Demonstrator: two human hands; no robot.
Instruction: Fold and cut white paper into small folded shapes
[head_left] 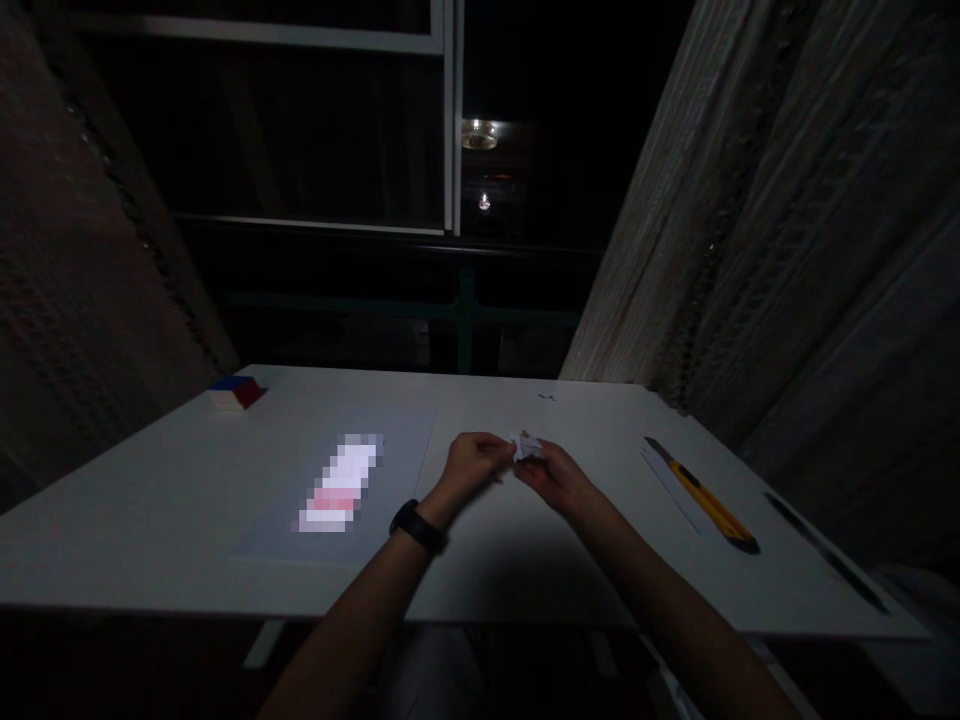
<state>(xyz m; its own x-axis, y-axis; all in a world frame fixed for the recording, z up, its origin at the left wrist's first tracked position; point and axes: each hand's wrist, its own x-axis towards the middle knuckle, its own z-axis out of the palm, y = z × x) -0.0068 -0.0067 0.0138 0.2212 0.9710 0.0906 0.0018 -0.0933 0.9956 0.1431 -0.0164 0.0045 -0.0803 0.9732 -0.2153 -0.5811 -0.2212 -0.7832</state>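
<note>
Both my hands meet above the middle of a white table (187, 480) in a dim room. My left hand (472, 462), with a black watch on its wrist, is closed in a pinch on a small folded piece of white paper (526, 446). My right hand (556, 475) is closed on the same paper from the other side. The paper is held just above the table surface.
A yellow utility knife (709, 497) and a pale ruler (670, 485) lie to the right of my hands. A dark long strip (821, 552) lies near the right edge. A stack of coloured paper (236, 392) sits at the far left corner. A large sheet (337, 480) lies left of centre.
</note>
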